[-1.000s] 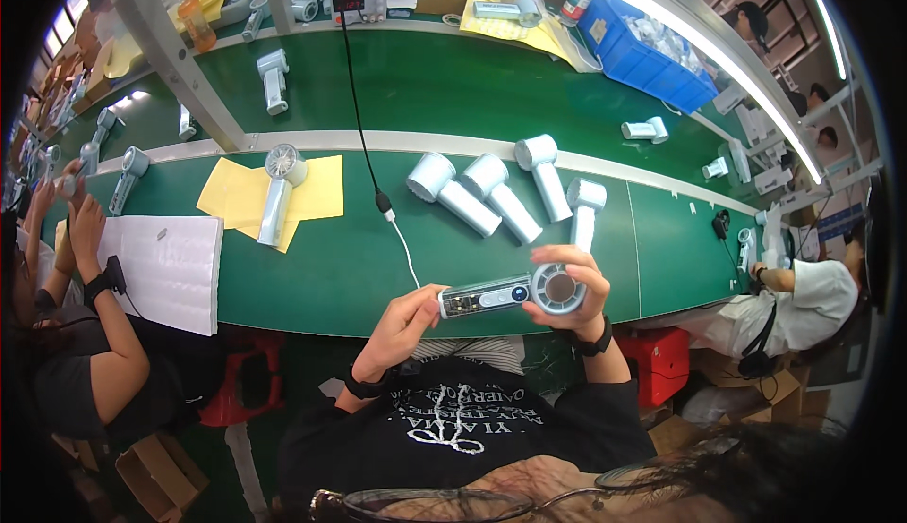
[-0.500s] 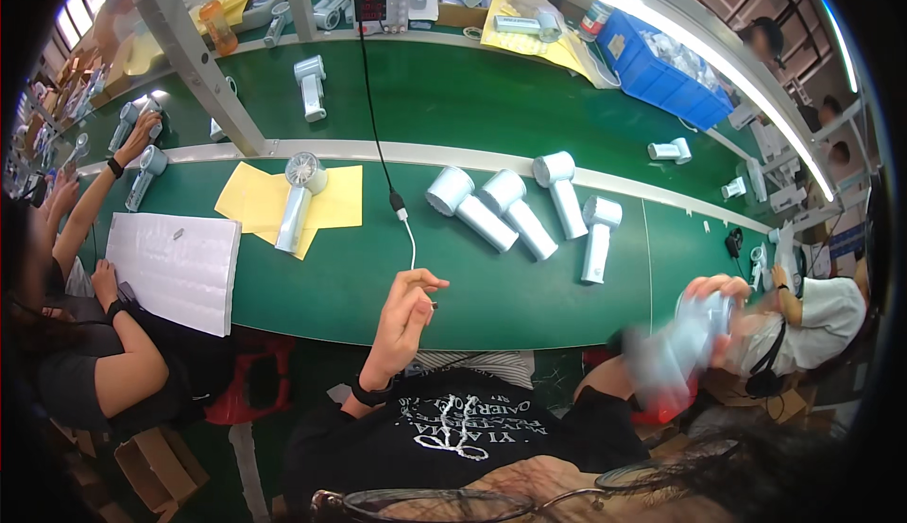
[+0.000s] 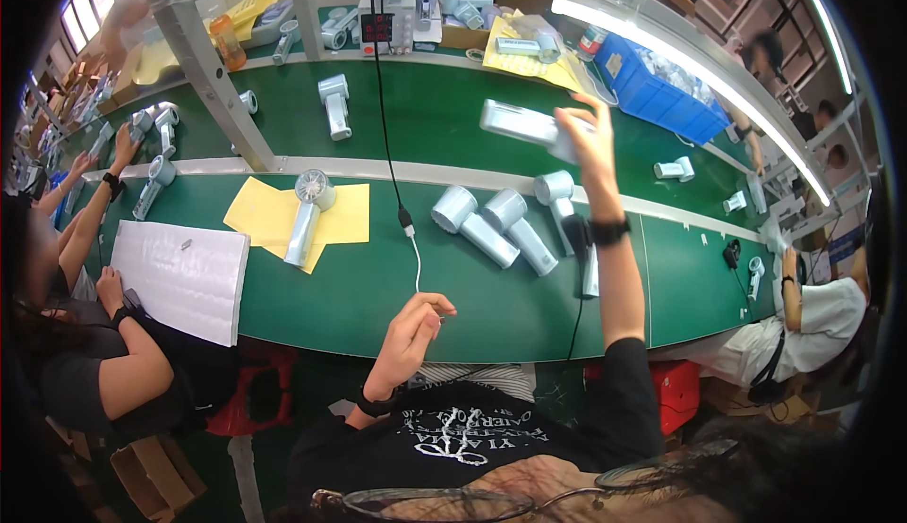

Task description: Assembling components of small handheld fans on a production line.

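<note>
My right hand (image 3: 593,150) reaches out over the far green strip and grips a pale blue handheld fan (image 3: 520,123), its handle pointing left. Close to the near edge of the bench, my left hand (image 3: 404,342) is closed in a pinch at the lower end of a white cable (image 3: 416,257); the plug itself is mostly hidden by the fingers. Several pale blue fans (image 3: 477,228) lie in a row right of the cable, one partly behind my right forearm. Left of the cable, another fan (image 3: 302,230) rests on yellow paper (image 3: 350,209).
A metal rail (image 3: 397,170) separates the near bench from the far strip, where more fans (image 3: 334,107) lie. A blue crate (image 3: 661,79) of bagged parts stands at the back right, below a tube lamp. A white stack of sheets (image 3: 179,277) lies left. Co-workers sit on both sides.
My right hand has swung the fan from the lower right up and across to the far strip. The left hand stays nearly in place at the cable.
</note>
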`<state>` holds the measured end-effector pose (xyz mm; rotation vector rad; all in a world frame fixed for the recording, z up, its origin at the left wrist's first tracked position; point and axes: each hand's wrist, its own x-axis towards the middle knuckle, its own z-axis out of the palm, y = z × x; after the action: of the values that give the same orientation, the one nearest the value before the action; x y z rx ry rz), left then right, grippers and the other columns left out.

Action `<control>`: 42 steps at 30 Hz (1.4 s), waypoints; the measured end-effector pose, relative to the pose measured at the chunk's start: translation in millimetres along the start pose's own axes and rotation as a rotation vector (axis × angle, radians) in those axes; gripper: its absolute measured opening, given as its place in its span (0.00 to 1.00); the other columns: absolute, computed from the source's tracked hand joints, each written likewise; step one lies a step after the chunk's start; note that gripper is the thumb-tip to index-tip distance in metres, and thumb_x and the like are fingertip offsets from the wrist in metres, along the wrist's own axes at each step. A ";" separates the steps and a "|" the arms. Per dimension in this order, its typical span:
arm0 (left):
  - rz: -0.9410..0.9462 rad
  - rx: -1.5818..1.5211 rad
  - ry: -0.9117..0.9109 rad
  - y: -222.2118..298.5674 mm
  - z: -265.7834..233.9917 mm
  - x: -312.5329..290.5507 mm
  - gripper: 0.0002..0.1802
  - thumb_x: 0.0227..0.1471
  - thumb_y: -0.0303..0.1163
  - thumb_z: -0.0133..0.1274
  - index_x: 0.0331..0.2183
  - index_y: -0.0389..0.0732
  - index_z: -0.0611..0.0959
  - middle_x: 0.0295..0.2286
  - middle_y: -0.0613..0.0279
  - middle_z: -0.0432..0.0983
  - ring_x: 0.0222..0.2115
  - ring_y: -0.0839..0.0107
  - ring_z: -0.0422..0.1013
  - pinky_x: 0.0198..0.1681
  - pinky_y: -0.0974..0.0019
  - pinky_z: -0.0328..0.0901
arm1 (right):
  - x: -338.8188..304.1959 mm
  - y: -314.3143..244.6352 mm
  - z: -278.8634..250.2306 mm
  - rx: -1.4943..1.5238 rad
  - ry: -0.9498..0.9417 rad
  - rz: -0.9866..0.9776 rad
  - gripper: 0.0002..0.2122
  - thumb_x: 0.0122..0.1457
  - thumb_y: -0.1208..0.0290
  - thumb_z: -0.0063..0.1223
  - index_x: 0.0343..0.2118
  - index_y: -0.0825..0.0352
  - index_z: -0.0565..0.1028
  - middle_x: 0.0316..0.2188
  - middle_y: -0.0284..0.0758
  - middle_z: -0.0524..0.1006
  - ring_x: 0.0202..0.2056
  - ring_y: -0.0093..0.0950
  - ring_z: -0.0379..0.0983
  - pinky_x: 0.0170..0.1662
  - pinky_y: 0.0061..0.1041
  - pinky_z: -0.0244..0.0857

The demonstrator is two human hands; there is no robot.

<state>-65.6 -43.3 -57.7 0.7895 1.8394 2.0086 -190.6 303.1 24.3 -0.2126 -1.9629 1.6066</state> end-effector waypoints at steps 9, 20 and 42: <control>-0.008 -0.039 -0.025 1.8 -5.4 -5.1 0.16 0.63 0.28 0.37 0.23 0.34 0.69 0.40 0.51 0.73 0.28 0.76 0.66 0.31 0.75 0.60 | 116.0 144.0 17.1 -1.055 -0.244 0.148 0.28 0.51 0.59 0.60 0.53 0.62 0.65 0.46 0.46 0.73 0.47 0.46 0.71 0.52 0.44 0.63; 0.009 -0.073 0.012 -3.1 -22.0 -6.2 0.15 0.63 0.28 0.38 0.25 0.33 0.72 0.37 0.53 0.75 0.26 0.77 0.65 0.30 0.75 0.60 | 31.9 54.2 228.3 -1.069 -0.898 -0.520 0.22 0.62 0.56 0.45 0.59 0.43 0.62 0.53 0.51 0.65 0.57 0.51 0.59 0.54 0.62 0.55; -0.002 -0.100 0.050 -1.6 -12.4 -11.4 0.14 0.62 0.29 0.41 0.31 0.31 0.78 0.29 0.61 0.75 0.23 0.79 0.63 0.29 0.74 0.60 | -25.3 -1.0 52.8 0.395 -0.445 0.587 0.24 0.63 0.62 0.47 0.60 0.65 0.61 0.40 0.42 0.74 0.37 0.30 0.76 0.43 0.31 0.73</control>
<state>-63.9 -59.7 -61.8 0.7156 1.7500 2.1189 -197.7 246.4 11.5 -0.3122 -1.9401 2.5715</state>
